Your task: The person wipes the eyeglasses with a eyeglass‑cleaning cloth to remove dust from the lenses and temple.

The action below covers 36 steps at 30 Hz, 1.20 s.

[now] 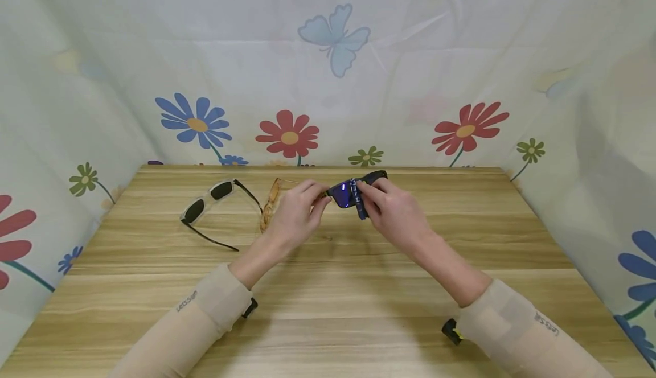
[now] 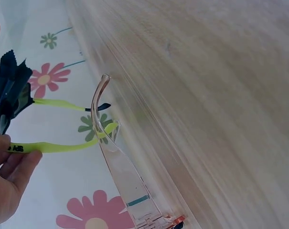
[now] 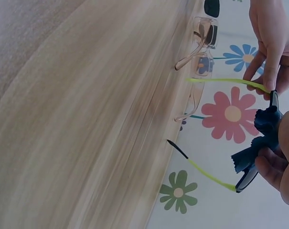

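My left hand (image 1: 296, 210) pinches a pair of sunglasses (image 1: 340, 194) by one temple close to the hinge, above the back of the table. They have a dark frame, blue mirrored lenses and yellow-green temples, which hang unfolded in the left wrist view. With thumb and fingers, my right hand (image 1: 402, 213) holds a dark blue cloth (image 3: 266, 121) with zigzag edges and white print folded over the front of the sunglasses. In the head view, the cloth and right fingers hide part of the far lens.
White-framed sunglasses (image 1: 193, 211) with dark lenses lie unfolded on the wooden table (image 1: 328, 321) at the left. Amber-tinted glasses (image 1: 266, 210) sit beside them, partly behind my left hand. A flower-printed curtain (image 1: 400, 82) surrounds the back and sides.
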Each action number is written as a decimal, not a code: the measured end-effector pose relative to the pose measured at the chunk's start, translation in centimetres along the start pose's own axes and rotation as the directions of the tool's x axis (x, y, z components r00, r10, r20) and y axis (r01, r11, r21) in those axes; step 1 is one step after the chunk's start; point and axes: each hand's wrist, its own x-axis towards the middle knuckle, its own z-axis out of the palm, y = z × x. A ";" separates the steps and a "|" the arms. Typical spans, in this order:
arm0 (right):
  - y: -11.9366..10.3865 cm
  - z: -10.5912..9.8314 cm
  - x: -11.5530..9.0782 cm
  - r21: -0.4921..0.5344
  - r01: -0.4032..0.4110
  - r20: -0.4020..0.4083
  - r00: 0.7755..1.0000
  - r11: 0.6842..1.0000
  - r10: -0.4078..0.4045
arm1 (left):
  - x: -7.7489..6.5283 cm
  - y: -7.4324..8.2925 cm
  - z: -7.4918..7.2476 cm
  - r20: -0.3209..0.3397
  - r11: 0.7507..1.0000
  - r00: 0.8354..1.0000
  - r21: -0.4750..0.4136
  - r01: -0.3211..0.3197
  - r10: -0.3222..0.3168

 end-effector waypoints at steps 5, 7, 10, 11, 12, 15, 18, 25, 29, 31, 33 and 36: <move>0.3 0.0 0.0 -0.006 -0.021 0.020 1.000 1.000 0.021 | 0.0 0.0 -0.2 0.004 1.000 1.000 -0.004 0.005 -0.005; 0.4 0.0 -0.1 -0.007 -0.028 0.026 0.999 1.000 0.028 | 0.0 0.0 -0.2 0.009 1.000 1.000 -0.007 0.008 -0.008; 0.6 0.0 -0.2 0.006 -0.040 0.020 0.999 0.999 0.039 | 0.0 -0.2 -0.2 0.019 1.000 1.000 -0.013 0.013 -0.013; 0.7 0.0 -0.2 0.012 -0.042 0.012 0.999 0.999 0.042 | -0.1 -0.2 -0.2 0.022 1.000 1.000 -0.016 0.013 -0.013; 0.8 0.0 -0.3 0.020 -0.044 0.002 0.999 0.999 0.044 | -0.1 -0.3 -0.2 0.023 1.000 1.000 -0.015 0.012 -0.012; 1.2 0.0 -0.4 0.047 -0.046 -0.034 0.998 0.998 0.048 | -0.1 -0.4 -0.1 0.026 1.000 1.000 -0.012 -0.003 0.003; 1.4 0.0 -0.5 0.079 -0.051 -0.066 0.996 0.996 0.056 | -0.1 -0.5 -0.1 0.029 1.000 0.999 -0.009 -0.016 0.017; 2.0 -0.4 -0.7 0.116 -0.067 -0.115 0.990 0.991 0.081 | -0.3 -0.7 -0.3 0.059 1.000 0.998 -0.022 0.014 -0.013; 2.4 -0.9 -0.7 0.125 -0.073 -0.147 0.985 0.990 0.091 | -0.2 -1.1 -0.5 0.063 1.000 0.998 -0.022 0.021 -0.020; 2.6 -1.0 -0.6 0.122 -0.076 -0.159 0.983 0.990 0.095 | -0.2 -1.1 -0.7 0.070 0.999 0.997 -0.024 0.027 -0.025; 2.7 -1.2 -0.5 0.113 -0.080 -0.162 0.982 0.990 0.098 | -0.2 -1.1 -0.8 0.079 0.999 0.996 -0.030 0.039 -0.037; 2.7 -1.4 -0.3 0.085 -0.099 -0.134 0.985 0.991 0.110 | -0.2 -1.0 -1.1 0.100 0.997 0.993 -0.037 0.067 -0.063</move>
